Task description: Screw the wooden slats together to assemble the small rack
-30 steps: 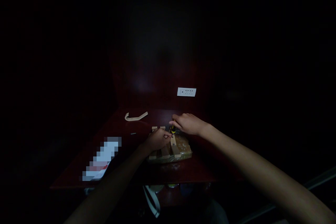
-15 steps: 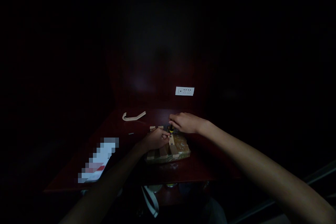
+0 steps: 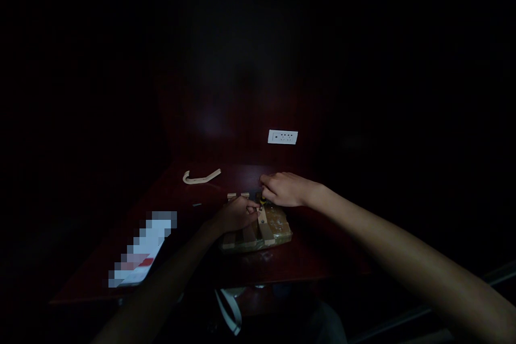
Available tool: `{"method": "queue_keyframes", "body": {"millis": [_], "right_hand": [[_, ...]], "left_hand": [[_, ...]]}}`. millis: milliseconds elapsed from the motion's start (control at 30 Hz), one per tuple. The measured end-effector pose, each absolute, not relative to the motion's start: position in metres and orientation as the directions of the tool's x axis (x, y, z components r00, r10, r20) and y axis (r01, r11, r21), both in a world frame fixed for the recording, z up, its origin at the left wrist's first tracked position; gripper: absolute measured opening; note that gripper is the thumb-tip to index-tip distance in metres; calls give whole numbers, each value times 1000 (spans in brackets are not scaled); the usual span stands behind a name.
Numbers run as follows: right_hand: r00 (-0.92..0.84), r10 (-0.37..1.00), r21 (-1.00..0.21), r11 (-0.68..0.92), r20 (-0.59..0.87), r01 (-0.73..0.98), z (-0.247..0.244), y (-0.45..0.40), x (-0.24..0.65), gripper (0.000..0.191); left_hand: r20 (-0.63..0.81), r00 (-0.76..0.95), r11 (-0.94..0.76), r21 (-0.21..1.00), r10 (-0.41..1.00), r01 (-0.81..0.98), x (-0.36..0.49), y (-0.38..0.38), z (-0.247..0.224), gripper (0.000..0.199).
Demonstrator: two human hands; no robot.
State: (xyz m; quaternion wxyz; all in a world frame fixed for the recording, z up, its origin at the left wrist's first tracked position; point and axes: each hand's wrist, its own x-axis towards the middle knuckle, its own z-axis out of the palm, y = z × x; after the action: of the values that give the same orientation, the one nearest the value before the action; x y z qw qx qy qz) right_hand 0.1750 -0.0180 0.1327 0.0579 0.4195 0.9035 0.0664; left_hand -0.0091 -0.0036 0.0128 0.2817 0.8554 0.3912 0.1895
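My right hand [image 3: 284,189] is closed round the handle of a small black and yellow screwdriver [image 3: 263,200], its tip pointing down at a pale wooden strip [image 3: 263,216]. A dark screw head [image 3: 263,221] shows in that strip. My left hand [image 3: 238,214] lies over the wooden pieces, its thumb and finger pinched beside the screwdriver tip; whatever is between them is too small to make out. Several wooden strips rest side by side on a block wrapped in shiny tape [image 3: 281,228].
A hooked pale wooden piece [image 3: 201,178] lies at the back left of the dark red table [image 3: 161,193]. Small metal bits [image 3: 196,205] lie nearer. A lit, blurred phone [image 3: 145,252] is at the left. A white socket panel [image 3: 282,137] is on the wall.
The view has shifted slightly. My right hand has turned a little on the screwdriver, covering more of its handle. My left hand stays pinched at the strip.
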Motion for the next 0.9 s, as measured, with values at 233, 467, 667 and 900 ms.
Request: {"method": "queue_keyframes", "body": {"millis": [233, 467, 667, 900], "right_hand": [[-629, 777, 207, 621, -36, 756, 131, -19, 173, 41], [-612, 791, 284, 585, 9, 759, 133, -18, 167, 54], [-627, 779, 196, 619, -27, 761, 143, -20, 168, 48], [-750, 658, 92, 752, -64, 652, 150, -18, 174, 23]], "left_hand": [[196, 547, -548, 573, 814, 610, -5, -6, 16, 25], [209, 481, -510, 542, 851, 668, 1, -5, 17, 25], [221, 465, -510, 484, 857, 711, 3, -7, 22, 28], [191, 493, -510, 540, 849, 670, 1, -5, 20, 24]]}}
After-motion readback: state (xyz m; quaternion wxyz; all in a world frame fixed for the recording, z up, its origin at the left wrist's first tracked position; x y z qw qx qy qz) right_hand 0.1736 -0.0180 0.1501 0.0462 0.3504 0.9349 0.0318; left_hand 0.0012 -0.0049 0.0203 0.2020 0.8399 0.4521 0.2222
